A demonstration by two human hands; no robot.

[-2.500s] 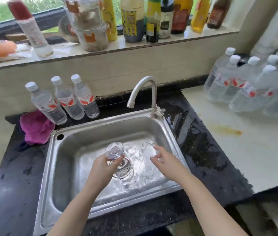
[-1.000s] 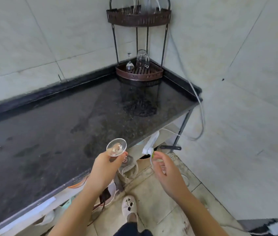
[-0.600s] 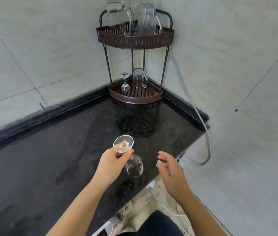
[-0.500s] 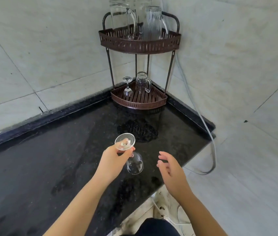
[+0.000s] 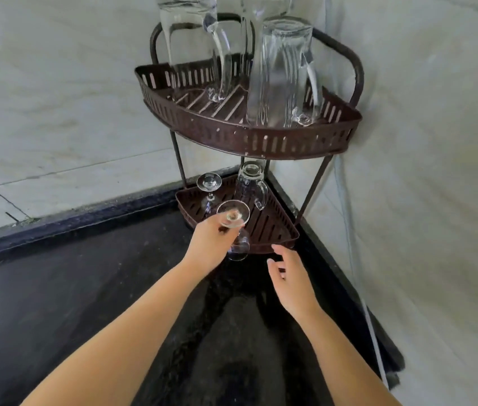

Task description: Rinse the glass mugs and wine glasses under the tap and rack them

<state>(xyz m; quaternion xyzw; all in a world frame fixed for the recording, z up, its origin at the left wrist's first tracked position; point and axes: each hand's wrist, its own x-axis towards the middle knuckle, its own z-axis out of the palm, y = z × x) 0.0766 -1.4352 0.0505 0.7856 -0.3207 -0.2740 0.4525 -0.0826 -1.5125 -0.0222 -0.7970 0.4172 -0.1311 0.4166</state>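
Note:
My left hand [image 5: 209,244] grips an upside-down wine glass [image 5: 233,218] by its stem, foot up and bowl hanging below, right at the front rim of the rack's lower tier [image 5: 272,227]. My right hand [image 5: 289,276] hovers just right of it, fingers apart and holding nothing. On the lower tier stand another inverted wine glass [image 5: 209,186] and an inverted glass mug [image 5: 251,183]. The upper tier [image 5: 249,139] carries tall glass mugs [image 5: 284,74], also upside down.
The brown two-tier corner rack stands on a wet black stone counter [image 5: 85,288] in a corner of pale tiled walls. The counter's right edge drops off near a white cable [image 5: 363,294] that runs down the wall.
I turned from the sink to the corner rack and came close to it. My left hand has carried the wine glass forward to the lower tier. My right hand followed beside it.

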